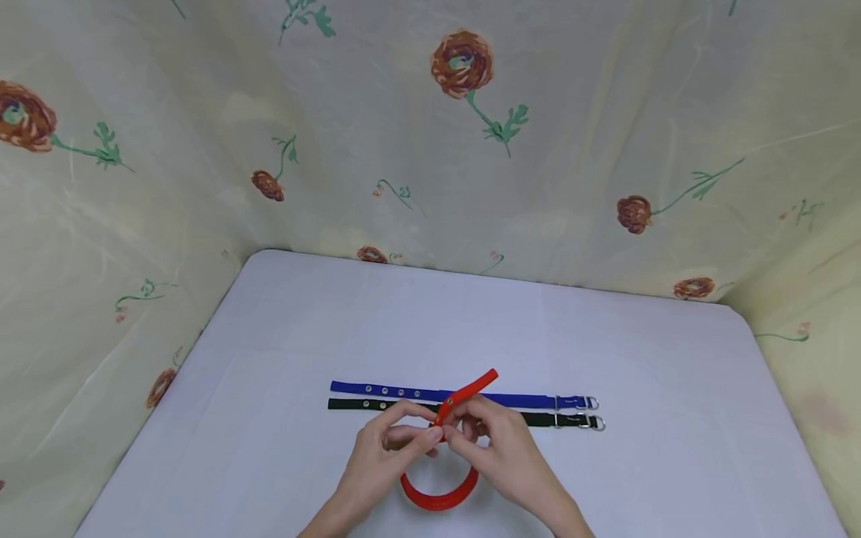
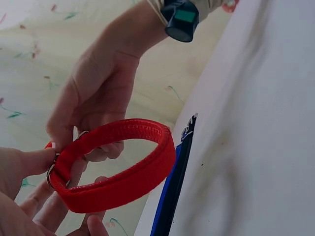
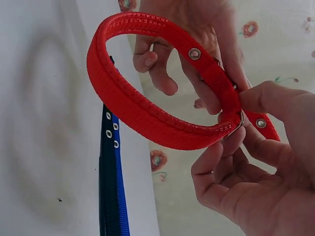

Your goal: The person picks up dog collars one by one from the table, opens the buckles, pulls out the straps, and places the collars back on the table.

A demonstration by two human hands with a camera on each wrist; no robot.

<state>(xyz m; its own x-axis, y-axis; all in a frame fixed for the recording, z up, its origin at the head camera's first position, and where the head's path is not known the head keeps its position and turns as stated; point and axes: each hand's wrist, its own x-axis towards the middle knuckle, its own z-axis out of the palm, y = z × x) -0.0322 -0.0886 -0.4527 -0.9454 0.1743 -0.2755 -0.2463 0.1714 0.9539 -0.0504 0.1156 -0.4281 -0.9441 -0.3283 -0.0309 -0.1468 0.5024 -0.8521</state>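
Note:
A red collar [image 1: 440, 502] with metal eyelets is bent into a loop above the table, its free end sticking up to the right. My left hand [image 1: 389, 448] pinches it from the left, where the buckle sits. From the right, my right hand [image 1: 496, 450] pinches the strap by the same spot. In the right wrist view, the red collar [image 3: 147, 118] shows its padded band, and the strap runs through metal hardware between the fingertips. The left wrist view shows the closed loop of the red collar [image 2: 123, 191]; fingers partly hide the buckle.
Behind the hands, a blue collar [image 1: 525, 400] and a dark green collar [image 1: 541, 419] lie straight and parallel on the white table [image 1: 282, 329]. Their metal rings point right. Flowered cloth [image 1: 377, 112] hangs around the table's back and sides.

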